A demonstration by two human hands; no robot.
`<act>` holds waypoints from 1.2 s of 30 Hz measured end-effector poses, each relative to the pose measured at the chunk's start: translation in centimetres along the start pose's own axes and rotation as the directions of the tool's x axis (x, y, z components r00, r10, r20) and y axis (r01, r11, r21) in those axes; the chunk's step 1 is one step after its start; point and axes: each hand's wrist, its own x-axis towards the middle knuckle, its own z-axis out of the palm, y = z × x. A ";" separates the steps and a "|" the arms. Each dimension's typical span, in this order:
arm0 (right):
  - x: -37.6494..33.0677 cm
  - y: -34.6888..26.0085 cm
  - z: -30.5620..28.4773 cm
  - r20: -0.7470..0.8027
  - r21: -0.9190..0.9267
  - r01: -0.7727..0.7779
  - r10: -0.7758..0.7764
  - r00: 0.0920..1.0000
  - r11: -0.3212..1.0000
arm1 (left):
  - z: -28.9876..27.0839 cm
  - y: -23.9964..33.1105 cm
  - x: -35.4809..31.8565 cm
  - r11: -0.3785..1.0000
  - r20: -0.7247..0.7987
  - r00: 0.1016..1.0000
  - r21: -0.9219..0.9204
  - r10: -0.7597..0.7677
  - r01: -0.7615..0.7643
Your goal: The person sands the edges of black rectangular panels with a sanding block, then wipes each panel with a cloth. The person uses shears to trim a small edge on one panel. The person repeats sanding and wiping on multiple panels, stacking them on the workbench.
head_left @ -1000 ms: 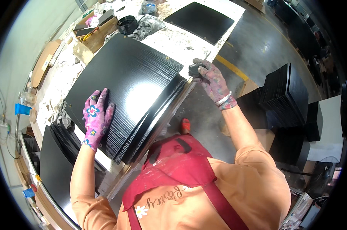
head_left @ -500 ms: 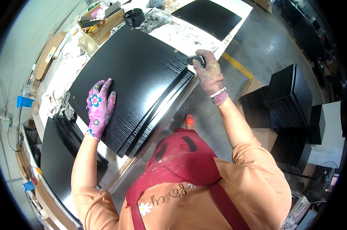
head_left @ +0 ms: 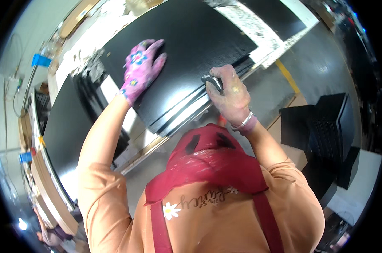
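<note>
A stack of glossy black panels (head_left: 186,38) lies on the work table, its layered edges facing me. My left hand (head_left: 141,69), in a pink flowered glove, rests on the top panel near its left side with the fingers spread. In my right hand (head_left: 232,96), in a stained glove, a small dark block (head_left: 212,82) is gripped between thumb and fingers. It sits at the near edge of the top panel, and its underside is hidden.
More black panels (head_left: 64,126) lean in a stack at the left. Another panel (head_left: 275,17) lies on the table's far right. Dark stacked panels (head_left: 334,122) stand on the floor at right, beside cardboard (head_left: 294,152). Another person (head_left: 52,236) is at the lower left.
My right hand has slid the block from the far right corner nearer along the panel's edge. The view has shifted, and my left hand stays flat on the panel.
</note>
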 end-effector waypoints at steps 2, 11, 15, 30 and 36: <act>-0.9 -1.5 1.3 0.052 0.017 0.038 -0.038 0.998 0.999 | 0.4 -0.4 -0.1 0.999 -0.036 0.999 0.008 0.035 -0.034; -3.4 -8.3 8.8 0.285 0.359 0.388 -0.496 0.820 0.848 | 0.3 0.0 0.2 0.999 -0.028 0.999 -0.026 0.033 -0.034; -2.6 -9.0 5.6 0.374 0.385 0.349 -0.490 0.788 0.854 | 0.3 -0.7 0.0 0.999 -0.025 1.000 -0.036 0.000 -0.001; 4.6 12.4 -8.3 -0.378 0.198 -0.166 0.231 0.896 0.966 | 0.6 -0.5 1.0 0.999 0.052 0.998 -0.002 -0.044 0.044; 6.4 14.3 -8.6 -0.341 -0.133 -0.088 0.038 0.939 0.987 | 0.0 0.2 1.0 0.999 0.040 0.998 -0.007 -0.046 0.047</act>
